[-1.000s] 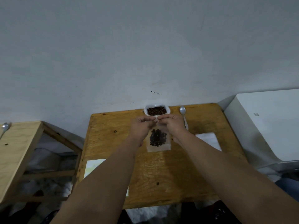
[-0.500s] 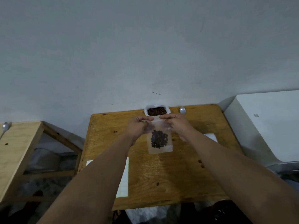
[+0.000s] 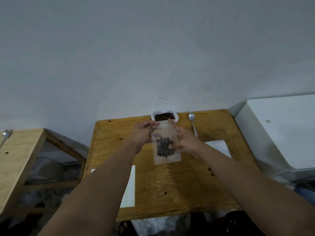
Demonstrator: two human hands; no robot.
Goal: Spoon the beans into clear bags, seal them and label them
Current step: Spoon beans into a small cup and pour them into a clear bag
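Note:
A clear bag [image 3: 166,133] with dark beans in its lower half hangs above the wooden table [image 3: 179,181]. My left hand [image 3: 144,132] pinches its top left corner. My right hand [image 3: 185,142] touches the bag's right side, forefinger stretched up along the edge toward the top and thumb against the beans. Behind the bag, a white pouch of beans [image 3: 164,116] stands open at the table's far edge by the wall. A metal spoon [image 3: 192,121] lies to the right of the pouch.
A white label sheet [image 3: 128,186] lies at the table's front left, partly under my left forearm. More white paper [image 3: 219,148] lies at the right. A white appliance [image 3: 279,133] stands right of the table, a second wooden table [image 3: 18,155] with a spoon [image 3: 6,134] to the left.
Both hands were pinching the bag's top edge together; now the right hand has slid down the bag's right side with its fingers spread, and the bag has been lifted a little.

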